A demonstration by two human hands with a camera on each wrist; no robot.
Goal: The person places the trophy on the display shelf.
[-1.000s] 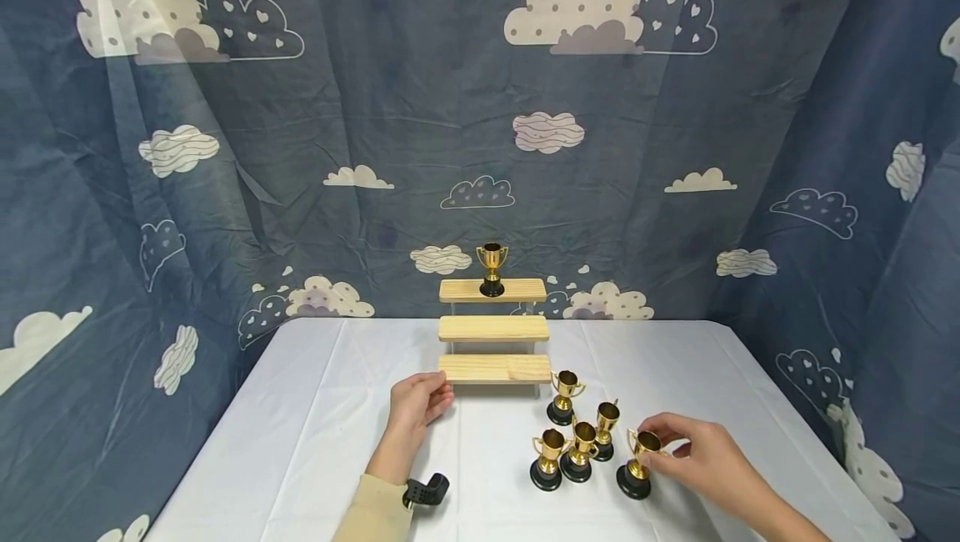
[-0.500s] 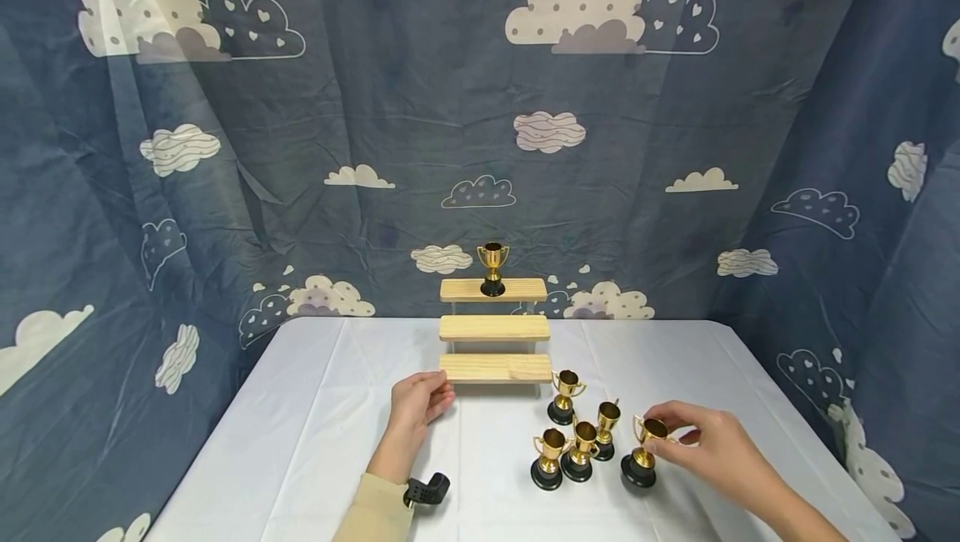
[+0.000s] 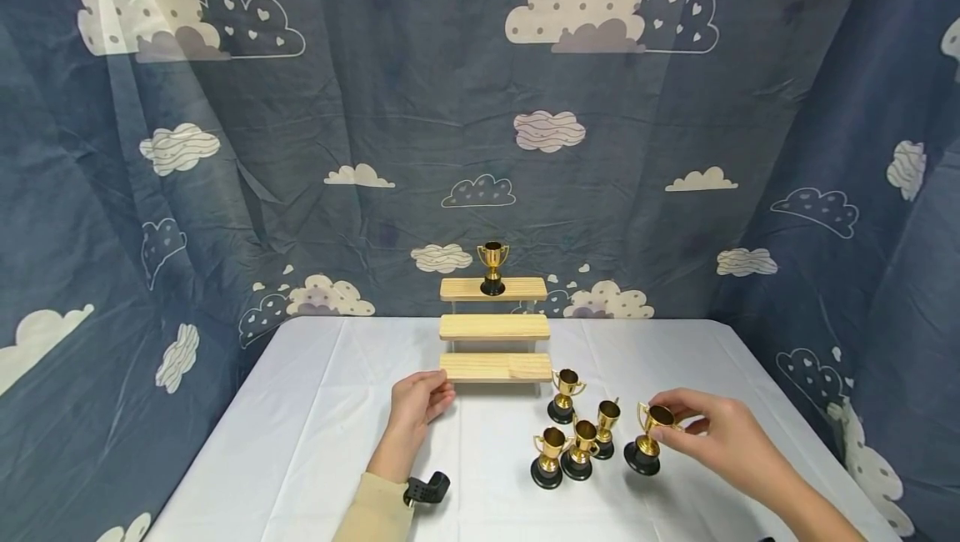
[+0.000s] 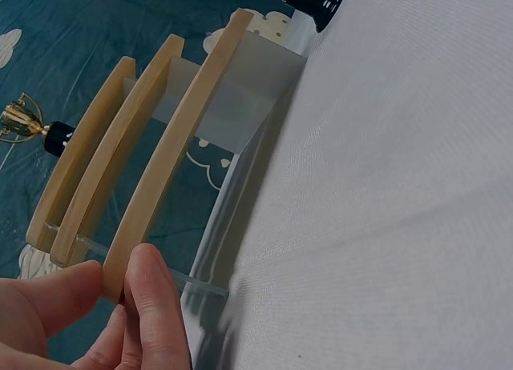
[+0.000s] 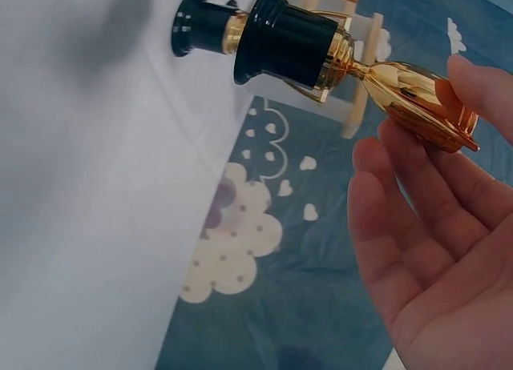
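My left hand (image 3: 417, 405) pinches the left end of the lowest wooden board (image 3: 495, 367) of a three-step display stand, thumb and finger on either side of it in the left wrist view. My right hand (image 3: 723, 435) holds a small gold trophy cup (image 3: 642, 458) by its bowl, between thumb and fingers. The cup leans, its black base raised over the white cloth and pointing toward the left. Several similar trophies stand to its left, among them a front trophy (image 3: 548, 457) and a back trophy (image 3: 563, 397). One more trophy (image 3: 492, 259) stands on the top board (image 3: 528, 288).
The middle board (image 3: 495, 327) is bare. A white cloth (image 3: 315, 442) covers the table, and a dark cloud-print curtain (image 3: 420, 108) hangs behind it and at both sides. A black device (image 3: 427, 489) is strapped to the left wrist.
My right hand has lifted the trophy and moved it slightly right and away from me, with the cup tilting more. The left hand and the stand keep their places.
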